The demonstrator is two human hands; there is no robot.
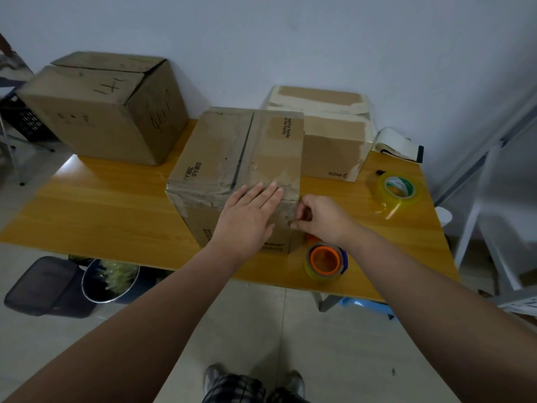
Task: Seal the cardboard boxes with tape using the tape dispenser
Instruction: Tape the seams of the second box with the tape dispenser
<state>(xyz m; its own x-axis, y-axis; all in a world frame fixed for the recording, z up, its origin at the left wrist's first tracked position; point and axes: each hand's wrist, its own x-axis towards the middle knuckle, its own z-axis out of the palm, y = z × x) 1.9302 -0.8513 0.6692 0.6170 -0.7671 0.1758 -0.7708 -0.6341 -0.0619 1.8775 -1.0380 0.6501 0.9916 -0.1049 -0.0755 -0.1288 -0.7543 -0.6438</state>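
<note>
Now the box point(241, 158) sits central on the tabletop point(116, 205), likely stiff but light. Left grip point(247, 222), flat, presses its near top edge; right grip point(322, 219) pinches what seems thin, clingy tape point(290, 205) at 3 o'clock.

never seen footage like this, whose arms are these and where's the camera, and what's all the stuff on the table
No machine here: a person wears one wide camera on the head, looking down, so both arms are their own. That is the only view. On the wooden table stand three cardboard boxes: a large box back left, a heavily taped box back right, and the middle box being worked on. The left hand lies flat on its near top edge. The right hand is curled at the near right corner, apparently pinching the tape there. The orange tape dispenser sits unheld beside the box; a spare tape roll lies farther right.
</note>
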